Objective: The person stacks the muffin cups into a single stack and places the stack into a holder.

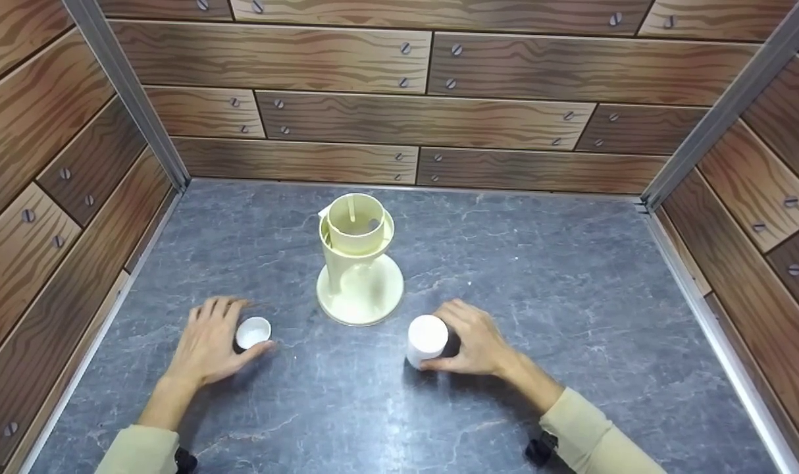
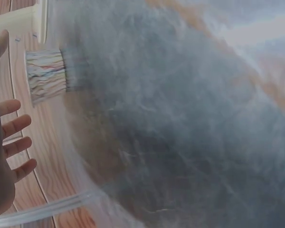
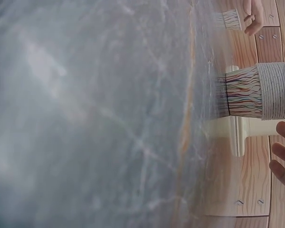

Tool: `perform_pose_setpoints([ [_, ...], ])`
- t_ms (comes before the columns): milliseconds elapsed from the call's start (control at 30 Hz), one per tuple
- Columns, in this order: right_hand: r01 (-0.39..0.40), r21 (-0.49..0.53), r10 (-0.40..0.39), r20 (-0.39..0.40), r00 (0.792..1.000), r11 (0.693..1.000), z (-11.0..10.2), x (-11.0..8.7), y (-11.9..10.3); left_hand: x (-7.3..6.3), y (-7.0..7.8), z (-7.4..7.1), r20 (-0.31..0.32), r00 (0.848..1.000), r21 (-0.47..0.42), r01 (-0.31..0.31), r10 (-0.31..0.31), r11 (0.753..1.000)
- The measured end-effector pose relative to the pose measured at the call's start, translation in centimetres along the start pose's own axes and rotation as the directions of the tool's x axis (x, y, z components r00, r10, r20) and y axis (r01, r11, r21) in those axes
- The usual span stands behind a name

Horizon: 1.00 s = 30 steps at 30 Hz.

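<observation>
My left hand [image 1: 208, 339] lies around a small white paper cup [image 1: 253, 334], thumb and fingers spread and apart from it. Upright and rim up, this patterned paper cup [image 2: 46, 76] stands between the thumb and fingers in the left wrist view. My right hand [image 1: 472, 339] holds a stack of nested paper cups [image 1: 428, 339], thumb at the near side and index finger at the far side. Several rims show along the stack [image 3: 275, 90] in the right wrist view, with the other fingers [image 3: 283, 152] spread beside it. Beyond both hands rises a pale yellow plastic stand [image 1: 360, 289].
The stand has a round base and a tube topped by a wide ring with an open cylinder [image 1: 357, 227] in it. A dark grey marbled tabletop [image 1: 538, 263] lies beneath everything. Wood-patterned walls [image 1: 347, 118] with metal corner rails [image 1: 136, 99] enclose the back and sides.
</observation>
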State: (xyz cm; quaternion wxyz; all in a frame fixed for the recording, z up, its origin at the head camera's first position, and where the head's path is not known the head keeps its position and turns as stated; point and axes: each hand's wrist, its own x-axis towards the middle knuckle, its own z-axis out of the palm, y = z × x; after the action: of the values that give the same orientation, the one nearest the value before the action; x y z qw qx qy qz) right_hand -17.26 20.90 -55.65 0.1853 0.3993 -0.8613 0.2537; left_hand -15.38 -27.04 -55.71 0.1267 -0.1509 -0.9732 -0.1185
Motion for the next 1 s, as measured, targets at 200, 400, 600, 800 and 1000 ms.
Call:
perform_pose_setpoints([
  [200,0.005,-0.005,-0.006,-0.011,1.000,1.000,0.04,0.06,-0.02,-0.38,-0.31,0.39,0.039,0.998,0.013,0.041,-0.042,0.999],
  [400,0.003,-0.009,-0.003,-0.013,1.000,1.000,0.10,0.00,0.00,-0.47,-0.24,0.67,0.056,0.997,0.029,0.047,-0.049,0.998],
  [600,-0.013,0.002,0.013,-0.003,1.000,1.000,0.10,-0.06,-0.06,-0.55,-0.14,0.78,0.065,0.996,0.023,0.064,-0.066,0.998],
  [800,-0.018,0.002,0.018,0.003,1.000,1.000,0.12,-0.05,-0.10,-0.67,-0.14,0.88,0.065,0.995,0.032,0.069,-0.071,0.997],
  [1000,-0.019,-0.004,0.019,-0.001,1.000,1.000,0.07,0.00,-0.08,-0.63,-0.19,0.74,0.039,0.998,0.050,0.047,-0.049,0.998],
])
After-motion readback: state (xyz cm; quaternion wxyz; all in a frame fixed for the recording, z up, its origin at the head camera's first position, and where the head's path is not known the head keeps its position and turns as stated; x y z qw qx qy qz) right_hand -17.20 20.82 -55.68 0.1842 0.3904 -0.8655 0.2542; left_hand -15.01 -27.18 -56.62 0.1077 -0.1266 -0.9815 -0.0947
